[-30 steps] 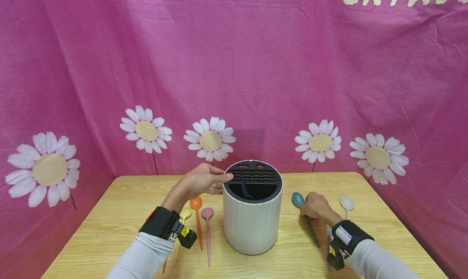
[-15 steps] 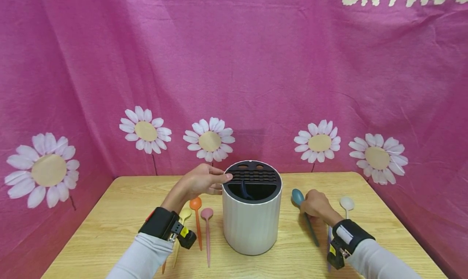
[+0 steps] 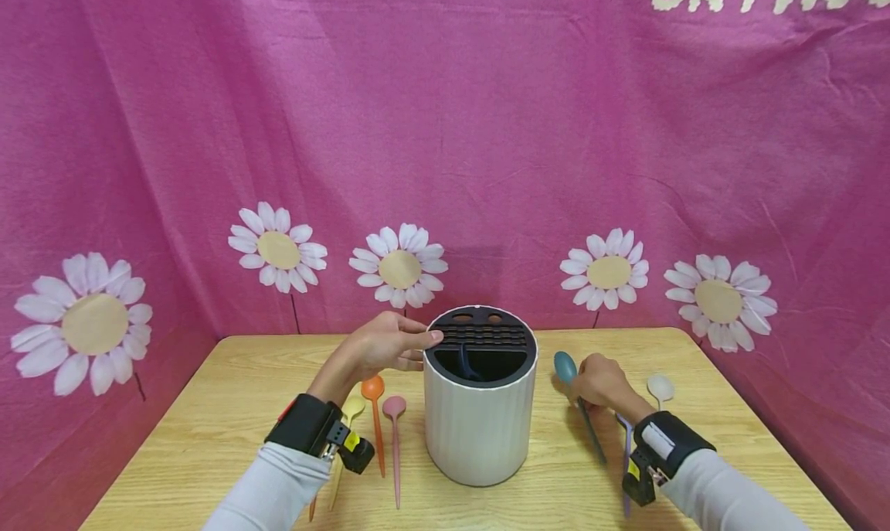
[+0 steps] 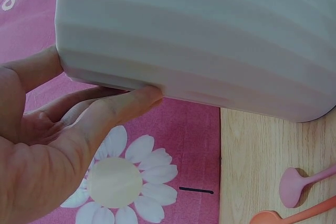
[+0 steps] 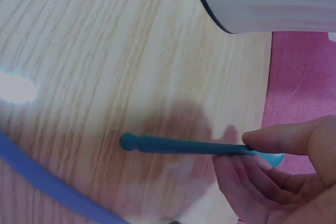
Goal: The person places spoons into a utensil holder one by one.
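Observation:
My right hand (image 3: pixel 599 380) pinches a teal spoon (image 5: pixel 184 146) between thumb and fingers, close to its bowl. The spoon's shadow falls on the table beneath it. A white ribbed utensil holder (image 3: pixel 478 430) with a black slotted top stands upright in the middle. My left hand (image 3: pixel 384 344) rests at its left side, thumb on the rim and fairly straight fingers against the wall (image 4: pixel 157 40). Something dark blue (image 3: pixel 467 361) shows inside the large opening of the top; its kind is unclear. Under my right wrist lies a purple utensil (image 3: pixel 626 469), partly hidden.
Left of the holder lie a pink spoon (image 3: pixel 395 438), an orange spoon (image 3: pixel 373 388) and a yellow spoon (image 3: pixel 353 407), with a brownish handle tip (image 3: pixel 312 508) by my sleeve. A white spoon (image 3: pixel 660 388) lies at the right. A pink cloth (image 3: pixel 487 129) hangs behind the table.
My right hand has risen slightly with the teal spoon, whose bowl has moved up and away from the table. The left hand and the holder have stayed in place.

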